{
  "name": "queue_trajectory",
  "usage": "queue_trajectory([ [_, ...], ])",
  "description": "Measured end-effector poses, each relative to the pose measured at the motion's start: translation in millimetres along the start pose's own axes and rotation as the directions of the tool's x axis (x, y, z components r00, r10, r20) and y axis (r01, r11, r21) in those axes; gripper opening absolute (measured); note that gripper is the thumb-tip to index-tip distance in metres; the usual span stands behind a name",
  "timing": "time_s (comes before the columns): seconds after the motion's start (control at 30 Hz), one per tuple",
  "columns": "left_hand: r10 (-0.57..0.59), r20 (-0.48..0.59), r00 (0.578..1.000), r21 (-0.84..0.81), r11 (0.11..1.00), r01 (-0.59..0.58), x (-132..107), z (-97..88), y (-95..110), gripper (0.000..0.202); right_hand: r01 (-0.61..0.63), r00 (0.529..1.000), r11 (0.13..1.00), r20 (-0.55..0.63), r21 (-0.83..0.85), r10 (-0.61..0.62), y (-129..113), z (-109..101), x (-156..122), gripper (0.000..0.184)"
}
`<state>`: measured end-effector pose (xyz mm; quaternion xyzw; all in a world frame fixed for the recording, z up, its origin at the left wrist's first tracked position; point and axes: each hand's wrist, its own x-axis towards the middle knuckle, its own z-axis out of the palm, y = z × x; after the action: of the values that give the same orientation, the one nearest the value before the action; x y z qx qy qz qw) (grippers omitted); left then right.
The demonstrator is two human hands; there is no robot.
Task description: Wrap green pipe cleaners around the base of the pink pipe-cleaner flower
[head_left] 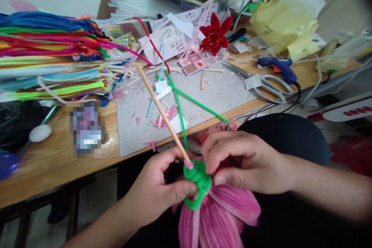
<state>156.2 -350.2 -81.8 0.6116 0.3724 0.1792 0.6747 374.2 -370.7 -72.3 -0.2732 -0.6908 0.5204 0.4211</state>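
My left hand (pixel 158 186) is closed around the base of a pink pipe-cleaner flower (pixel 221 213), thumb pressed on the green pipe-cleaner wrap (pixel 198 181) at its neck. A wooden stick (pixel 161 110) rises from that wrap up and to the left over the table. My right hand (pixel 244 161) pinches the green wrap from the right, fingers curled over it. Two loose ends of green pipe cleaner (pixel 186 100) stretch away from the wrap across the grey cutting mat (pixel 133 124). The flower hangs over my lap, below the table edge.
A big stack of coloured pipe cleaners (pixel 49 54) fills the table's left. A red pipe-cleaner flower (pixel 215 35), a small palette (pixel 200 61), scissors (pixel 267 85) and a blue glue gun (pixel 277 66) lie farther back. Yellow bags (pixel 285 23) stand at the right.
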Motion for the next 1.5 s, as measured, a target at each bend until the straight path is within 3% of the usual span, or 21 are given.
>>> queue_trajectory([
  [0.3,-0.024,0.019,1.0,-0.031,0.999,0.024,1.2,2.8,-3.3,0.033,-0.074,0.997,0.996,0.038,0.045,0.073,7.6,8.4,3.7,0.015],
  [0.4,-0.031,0.031,0.999,-0.06,0.998,0.033,0.4,5.3,-4.5,0.039,-0.116,0.993,0.977,0.06,0.179,0.107,14.0,8.9,1.5,0.02],
  [0.5,-0.051,0.047,0.998,-0.15,0.987,0.058,-2.4,4.0,-4.1,0.042,-0.198,0.98,0.906,0.061,0.375,0.189,16.0,4.7,0.6,0.023],
  [0.57,-0.013,0.048,0.999,-0.133,0.991,0.019,-3.2,0.0,-2.9,0.04,-0.227,0.973,0.886,0.045,0.405,0.228,15.0,2.1,1.3,0.024],
  [0.73,0.097,0.114,0.989,0.073,0.992,-0.106,5.1,-13.6,-4.3,0.032,-0.279,0.96,0.921,0.057,0.271,0.274,14.7,6.0,3.3,0.028],
  [0.9,0.209,0.15,0.966,-0.133,0.973,-0.19,19.0,-17.7,-13.8,0.019,-0.282,0.959,0.925,0.066,0.254,0.274,13.8,6.3,2.9,0.024],
  [1.03,0.206,0.199,0.958,-0.226,0.961,-0.16,26.1,-19.6,-17.6,0.022,-0.12,0.992,0.992,0.042,0.04,0.119,1.0,-6.2,3.2,0.01],
  [1.17,0.178,0.125,0.976,-0.245,0.959,-0.144,28.6,-22.1,-19.0,0.045,0.095,0.986,0.978,0.151,-0.185,-0.068,-12.8,-13.8,5.8,0.018],
  [1.27,0.16,0.158,0.974,-0.215,0.969,-0.124,28.6,-22.9,-18.4,0.055,0.099,0.974,0.957,0.224,-0.273,-0.037,-16.1,-10.5,9.6,0.018],
  [1.4,0.222,0.209,0.952,-0.167,0.968,-0.189,28.1,-23.6,-18.3,0.035,0.072,0.966,0.934,0.258,-0.349,0.022,-15.4,-3.5,14.5,0.007],
  [1.5,0.248,0.201,0.948,-0.205,0.957,-0.207,28.2,-23.7,-21.6,0.032,0.039,0.956,0.923,0.282,-0.383,0.077,-15.9,-3.9,13.9,0.008],
])
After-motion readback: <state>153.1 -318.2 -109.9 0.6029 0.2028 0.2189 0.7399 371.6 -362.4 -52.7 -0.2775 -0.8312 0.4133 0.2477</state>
